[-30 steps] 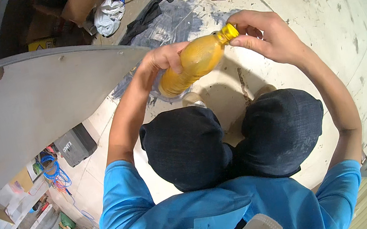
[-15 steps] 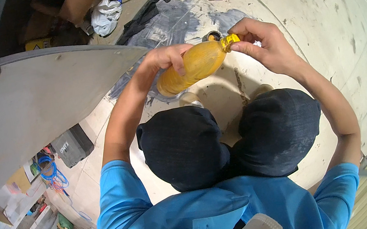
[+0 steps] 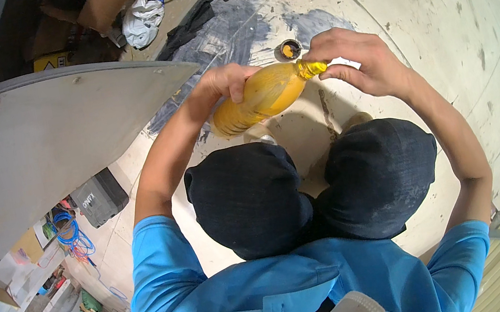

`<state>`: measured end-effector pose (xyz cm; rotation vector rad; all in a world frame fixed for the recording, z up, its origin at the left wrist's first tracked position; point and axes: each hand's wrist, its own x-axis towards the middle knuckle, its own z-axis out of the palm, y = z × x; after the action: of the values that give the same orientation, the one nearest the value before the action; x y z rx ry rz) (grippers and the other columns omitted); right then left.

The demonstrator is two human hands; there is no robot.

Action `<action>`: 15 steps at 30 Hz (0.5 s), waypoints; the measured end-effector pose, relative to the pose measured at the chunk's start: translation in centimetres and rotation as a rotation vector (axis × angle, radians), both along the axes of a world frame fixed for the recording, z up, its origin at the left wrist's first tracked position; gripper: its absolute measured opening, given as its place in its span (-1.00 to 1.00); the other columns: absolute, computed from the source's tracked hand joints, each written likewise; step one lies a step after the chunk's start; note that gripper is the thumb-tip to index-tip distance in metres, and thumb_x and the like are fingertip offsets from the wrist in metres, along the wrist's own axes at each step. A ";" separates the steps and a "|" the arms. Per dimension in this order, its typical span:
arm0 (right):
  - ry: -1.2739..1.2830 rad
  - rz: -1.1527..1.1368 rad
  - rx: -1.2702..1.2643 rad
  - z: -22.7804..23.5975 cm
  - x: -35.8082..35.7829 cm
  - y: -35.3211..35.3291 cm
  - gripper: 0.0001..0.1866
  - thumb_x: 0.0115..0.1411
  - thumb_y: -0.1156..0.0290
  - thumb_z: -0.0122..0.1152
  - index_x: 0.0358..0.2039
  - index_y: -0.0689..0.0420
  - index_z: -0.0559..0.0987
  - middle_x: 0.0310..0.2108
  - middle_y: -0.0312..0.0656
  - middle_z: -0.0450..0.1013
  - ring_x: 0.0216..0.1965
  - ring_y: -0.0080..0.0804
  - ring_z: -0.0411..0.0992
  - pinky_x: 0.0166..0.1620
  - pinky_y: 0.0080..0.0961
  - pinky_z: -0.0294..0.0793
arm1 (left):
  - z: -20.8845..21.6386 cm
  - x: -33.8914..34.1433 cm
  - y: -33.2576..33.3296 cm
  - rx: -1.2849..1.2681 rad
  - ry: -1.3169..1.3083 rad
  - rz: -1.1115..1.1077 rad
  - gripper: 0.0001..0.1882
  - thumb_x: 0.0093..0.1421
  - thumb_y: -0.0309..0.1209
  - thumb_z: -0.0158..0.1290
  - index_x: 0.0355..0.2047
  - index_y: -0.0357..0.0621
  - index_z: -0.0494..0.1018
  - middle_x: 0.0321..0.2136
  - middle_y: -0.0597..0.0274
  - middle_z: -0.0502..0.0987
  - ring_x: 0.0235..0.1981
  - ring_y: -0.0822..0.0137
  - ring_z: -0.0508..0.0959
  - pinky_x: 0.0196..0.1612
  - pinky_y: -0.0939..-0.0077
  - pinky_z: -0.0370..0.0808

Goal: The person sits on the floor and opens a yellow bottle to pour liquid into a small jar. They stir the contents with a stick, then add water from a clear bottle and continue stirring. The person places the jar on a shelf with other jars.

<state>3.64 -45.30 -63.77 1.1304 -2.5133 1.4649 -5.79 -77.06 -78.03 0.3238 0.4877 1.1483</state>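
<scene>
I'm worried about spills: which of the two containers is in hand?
The yellow bottle, gripped by the left hand; the smaller dark cup stands on the floor beyond it.

Left hand (image 3: 228, 81) partly behind bottle (image 3: 272, 93)

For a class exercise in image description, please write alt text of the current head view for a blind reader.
A left hand grips a tilted yellow-orange bottle while the right hand is at its yellow neck end. Dark trousers show below; beyond the bottle, a small dark pot sits on a stained, pale floor.
</scene>
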 end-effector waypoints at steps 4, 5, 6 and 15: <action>-0.129 -0.061 0.079 -0.3 -0.1 0.2 -0.62 0.36 0.16 0.32 0.08 0.11 0.64 -0.08 -0.12 0.63 -0.14 -0.18 0.63 -0.07 -0.26 0.64 | 1.2 -0.2 -0.1 -0.161 0.267 0.114 0.10 -0.45 -0.50 0.30 0.30 -0.40 0.38 0.00 0.04 0.64 -0.04 0.19 0.62 0.14 0.29 0.58; -0.175 -0.071 0.109 -0.4 -0.1 0.3 -0.61 0.37 0.14 0.32 0.07 0.12 0.64 -0.09 -0.12 0.63 -0.17 -0.19 0.62 -0.09 -0.27 0.64 | 1.6 -0.1 -0.1 -0.129 0.268 0.140 0.08 -0.44 -0.50 0.31 0.29 -0.39 0.39 -0.01 0.07 0.64 -0.05 0.23 0.62 0.13 0.33 0.57; -0.173 -0.094 0.085 -0.5 -0.1 0.2 -0.59 0.37 0.11 0.32 0.07 0.12 0.64 -0.11 -0.11 0.63 -0.20 -0.20 0.62 -0.11 -0.28 0.63 | 2.1 0.0 0.0 -0.136 0.281 0.167 0.06 -0.42 -0.49 0.31 0.28 -0.38 0.40 -0.02 0.10 0.65 -0.06 0.26 0.61 0.11 0.37 0.57; -0.157 -0.258 0.125 -1.7 -1.2 -0.2 -0.52 0.45 0.01 0.24 0.05 0.22 0.61 -0.20 -0.07 0.62 -0.32 -0.29 0.57 -0.19 -0.34 0.58 | 6.7 0.5 1.2 -0.196 0.666 0.308 0.07 -0.25 -0.28 0.47 0.34 -0.30 0.35 0.04 0.16 0.61 0.03 0.30 0.59 0.18 0.37 0.51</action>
<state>2.39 -45.51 -65.51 0.6918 -2.7630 1.3948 -5.32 -75.89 -71.33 0.4712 1.2618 1.2650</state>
